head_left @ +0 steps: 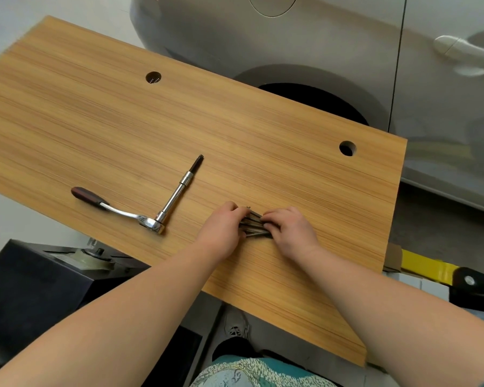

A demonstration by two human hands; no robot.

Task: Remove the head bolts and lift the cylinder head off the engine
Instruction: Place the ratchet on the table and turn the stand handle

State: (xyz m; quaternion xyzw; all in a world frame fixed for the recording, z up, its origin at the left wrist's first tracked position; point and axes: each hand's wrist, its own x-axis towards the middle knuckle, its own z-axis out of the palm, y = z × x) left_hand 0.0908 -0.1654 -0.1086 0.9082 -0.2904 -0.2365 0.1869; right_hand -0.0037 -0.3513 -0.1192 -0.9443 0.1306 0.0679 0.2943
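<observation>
Both forearms reach over wooden tabletop (263, 152). Left hand (221, 233) and right hand (291, 233), fingers curled, grip opposite ends of head bolts (253, 226) (count unclear, ends hidden) bundled on tabletop. Ratchet wrench (151, 210) lies apart, left.

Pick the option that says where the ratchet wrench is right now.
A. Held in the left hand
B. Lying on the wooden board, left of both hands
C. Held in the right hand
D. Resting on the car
B: the ratchet wrench lies untouched on the wooden board, while the left hand and right hand both hold the bundle of bolts.
</observation>
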